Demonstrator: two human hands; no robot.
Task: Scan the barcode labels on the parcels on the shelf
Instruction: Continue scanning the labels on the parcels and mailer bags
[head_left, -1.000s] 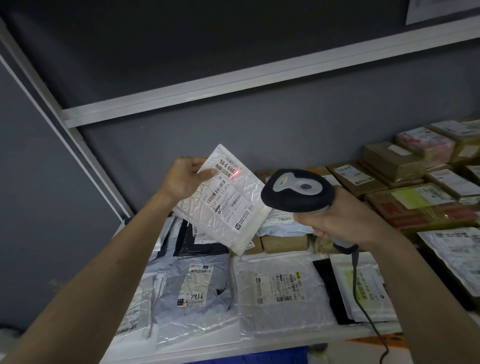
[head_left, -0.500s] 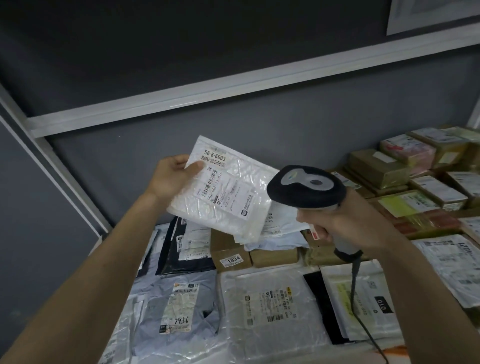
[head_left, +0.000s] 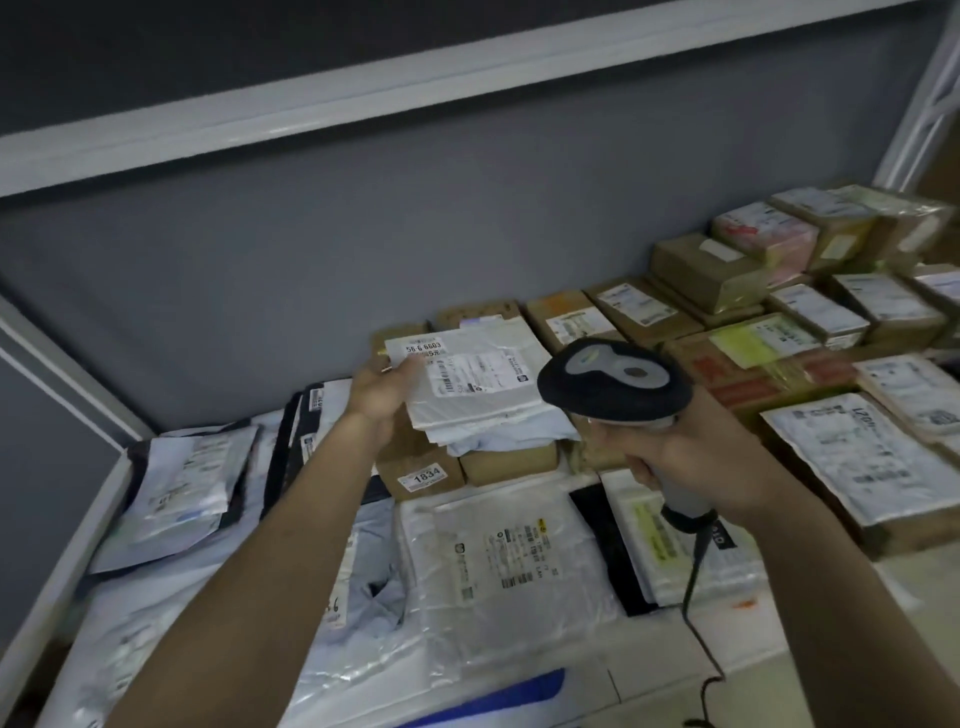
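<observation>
My left hand (head_left: 382, 392) holds a white bubble mailer (head_left: 478, 382) by its left edge, thumb on top near the label reading 56-6-6603. The mailer lies nearly flat on a stack of pale bags and brown boxes at the back middle of the shelf. My right hand (head_left: 691, 457) grips the handle of a black and grey barcode scanner (head_left: 613, 379), whose head hovers just right of the mailer. Its cable (head_left: 696, 587) hangs down towards the shelf's front edge.
Flat plastic mailers (head_left: 498, 566) cover the front of the white shelf (head_left: 78, 540). A brown box marked 1834 (head_left: 421, 475) sits under my left wrist. Taped cardboard boxes (head_left: 727, 270) are stacked along the right and back. A grey wall and an upper shelf rail (head_left: 363, 93) close the space above.
My left hand lowered the bubble mailer from upright in the air down onto the stack at the back. The scanner's red light is gone from the label. The scanner hand stayed about level.
</observation>
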